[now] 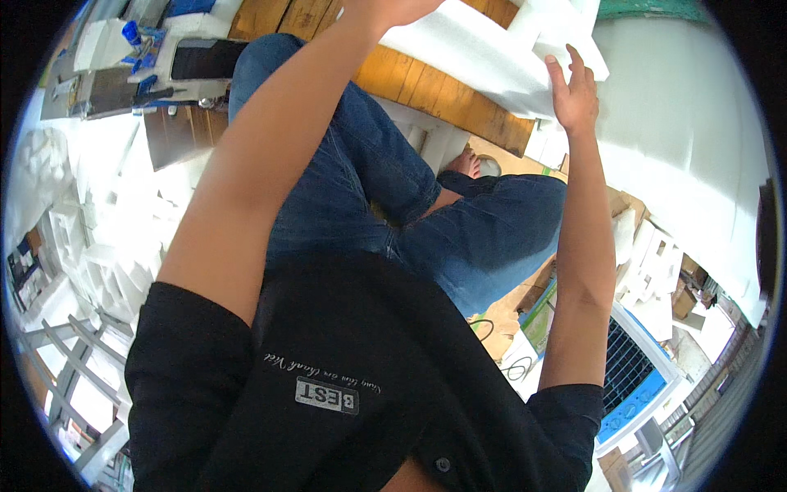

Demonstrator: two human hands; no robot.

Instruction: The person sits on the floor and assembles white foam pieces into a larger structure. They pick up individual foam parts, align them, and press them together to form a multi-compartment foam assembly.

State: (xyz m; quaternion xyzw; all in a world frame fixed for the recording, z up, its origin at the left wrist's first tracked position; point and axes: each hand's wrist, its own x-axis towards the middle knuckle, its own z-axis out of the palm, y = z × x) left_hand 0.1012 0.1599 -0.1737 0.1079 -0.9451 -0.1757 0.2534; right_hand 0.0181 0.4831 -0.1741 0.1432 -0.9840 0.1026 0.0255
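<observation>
A long white foam block (484, 57) lies across a wooden board (426, 86) in front of my crossed legs in blue jeans (361, 180). My left hand (393, 10) grips the block's left end at the top edge of the picture, and the frame cuts off most of the hand. My right hand (575, 92) holds the block's right end, fingers spread up against its side. Both arms are stretched out forward.
A dark flat screen (205, 57) and small blue items (135, 37) lie at the upper left. Several white foam pieces (106, 246) pile up on the left. A big white foam sheet (689, 148) fills the right. Cardboard (529, 287) and a blue-and-white grilled unit (631, 377) sit at the lower right.
</observation>
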